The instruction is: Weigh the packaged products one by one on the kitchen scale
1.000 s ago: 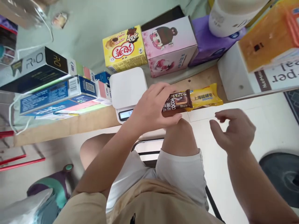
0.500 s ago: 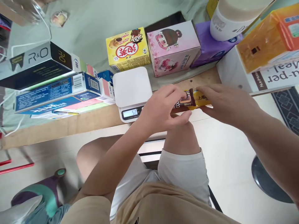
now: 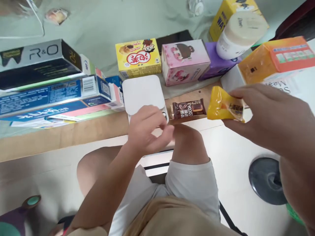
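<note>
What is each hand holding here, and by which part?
The right hand holds the yellow snack packet by its right end, lifted off the table. The left hand holds nothing, hovering at the white scale; the brown cocoa packet lies free.

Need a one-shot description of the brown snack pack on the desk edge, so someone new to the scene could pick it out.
Start at the white kitchen scale on the wooden desk edge, in front of the yellow and pink cartons. Just to its right lies the brown snack pack, flat on the wood, untouched by either hand. It is the only dark brown wrapper, printed COCOA, unlike the yellow packet held in the right hand.
</note>
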The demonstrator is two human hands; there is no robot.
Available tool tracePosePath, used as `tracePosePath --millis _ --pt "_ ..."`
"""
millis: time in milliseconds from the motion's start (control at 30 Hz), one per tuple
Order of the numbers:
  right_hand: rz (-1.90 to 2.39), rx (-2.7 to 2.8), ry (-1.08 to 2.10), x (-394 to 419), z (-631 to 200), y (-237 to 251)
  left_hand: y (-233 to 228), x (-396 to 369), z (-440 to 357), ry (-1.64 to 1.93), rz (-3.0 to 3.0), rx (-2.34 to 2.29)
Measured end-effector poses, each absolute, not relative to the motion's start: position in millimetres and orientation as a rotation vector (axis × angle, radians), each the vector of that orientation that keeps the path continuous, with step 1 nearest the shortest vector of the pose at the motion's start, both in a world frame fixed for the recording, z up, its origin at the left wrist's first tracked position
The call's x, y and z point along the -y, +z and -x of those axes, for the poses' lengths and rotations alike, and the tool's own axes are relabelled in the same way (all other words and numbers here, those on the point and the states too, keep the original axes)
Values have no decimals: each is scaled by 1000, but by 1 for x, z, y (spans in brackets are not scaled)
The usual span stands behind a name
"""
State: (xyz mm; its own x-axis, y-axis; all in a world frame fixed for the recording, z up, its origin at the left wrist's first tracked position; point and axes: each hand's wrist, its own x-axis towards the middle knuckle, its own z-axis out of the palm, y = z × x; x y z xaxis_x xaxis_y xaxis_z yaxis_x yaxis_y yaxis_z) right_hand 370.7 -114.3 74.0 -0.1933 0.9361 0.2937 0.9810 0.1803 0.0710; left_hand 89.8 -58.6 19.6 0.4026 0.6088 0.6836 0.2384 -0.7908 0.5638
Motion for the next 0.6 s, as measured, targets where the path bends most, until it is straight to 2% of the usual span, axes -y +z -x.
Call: tracePosePath --millis 100,200,267,433,600 --pt "1786 2317 -216 84 -312 84 9 63 -53 1479 -2186 -876" --pt "1872 2556 158 42 -244 82 0 64 -23 1494 -2151 -995" --pt "1860 2667 236 16 -209 74 -5 64 -8 1482 -2139 -1055" --pt "1752 2777 257 -12 -190 59 -13 63 13 1450 -2172 -1076" --pt "1486 2303 95 50 -229 66 -11 60 24 1527 -2192 -1002"
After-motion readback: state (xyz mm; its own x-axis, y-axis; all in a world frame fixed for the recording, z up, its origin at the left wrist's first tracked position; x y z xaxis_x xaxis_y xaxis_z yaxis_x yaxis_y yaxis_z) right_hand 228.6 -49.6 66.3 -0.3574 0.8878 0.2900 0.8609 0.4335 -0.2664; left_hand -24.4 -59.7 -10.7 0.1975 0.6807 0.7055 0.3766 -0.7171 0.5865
